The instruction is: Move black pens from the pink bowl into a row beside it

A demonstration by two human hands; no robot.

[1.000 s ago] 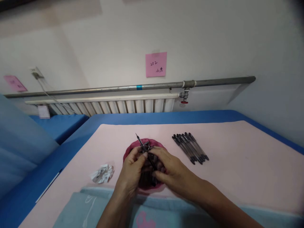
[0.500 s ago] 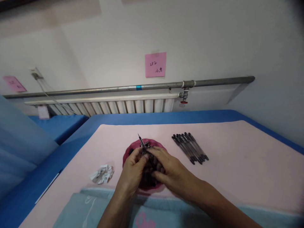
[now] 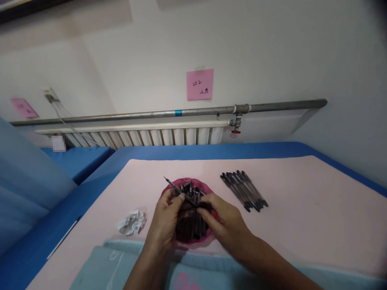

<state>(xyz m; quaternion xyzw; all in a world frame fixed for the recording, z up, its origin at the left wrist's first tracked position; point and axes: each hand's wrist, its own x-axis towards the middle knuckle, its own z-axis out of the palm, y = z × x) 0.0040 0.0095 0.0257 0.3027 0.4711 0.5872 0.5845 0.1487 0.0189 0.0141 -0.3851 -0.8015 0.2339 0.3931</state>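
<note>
A pen with its bare tip up and to the left is pinched between the thumb and fingers of my left hand. My right hand has its thumb and fingers closed at the pen's other, dark end; whether a separate part is in them I cannot make out. Both hands are over a magenta basket. Inside it lie several dark pen parts, partly hidden by my hands. Right of the basket, several black-capped clear pens lie side by side in a slanted row.
Crumpled white paper lies left of the basket on a pink sheet. A light-blue towel covers the near edge. Behind the blue table edge are a radiator and a metal pipe.
The pen has tilted further left and lower. My right fingers have drawn together at its lower end, uncovering more of the basket's contents. The view has shifted slightly.
</note>
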